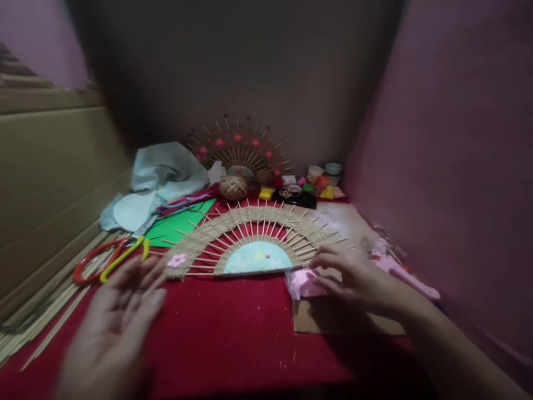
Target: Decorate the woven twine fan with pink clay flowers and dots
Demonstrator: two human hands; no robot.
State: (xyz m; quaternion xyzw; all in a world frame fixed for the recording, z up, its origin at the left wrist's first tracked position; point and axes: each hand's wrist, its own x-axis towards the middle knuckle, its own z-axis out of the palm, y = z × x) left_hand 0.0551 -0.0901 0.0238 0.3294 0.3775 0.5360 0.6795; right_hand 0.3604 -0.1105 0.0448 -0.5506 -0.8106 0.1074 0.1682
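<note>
A half-round woven fan [200, 240] of thin sticks and tan twine lies on the red cloth. Its centre is a pale blue-green half disc [241, 261] bearing a small pink ball [267, 256]. A pink clay flower [176, 260] sits on the fan's left end. My right hand [353, 275] has its fingers at a pink lump of clay in clear wrap [303, 284], by the fan's right corner. In the left foreground my left hand [120, 328] is palm up, fingers loosely bent and apart, with nothing visible in it. Scissors [120, 258] with orange and yellow handles lie just beyond it.
Thin sticks [50, 322] lie at the left beside a cardboard wall [50, 155]. Behind stand a finished flowered fan [239, 144], a twine ball [234, 188] and small tubs [332, 171]. Brown board [353, 319] and a pink glue gun [403, 275] are at the right.
</note>
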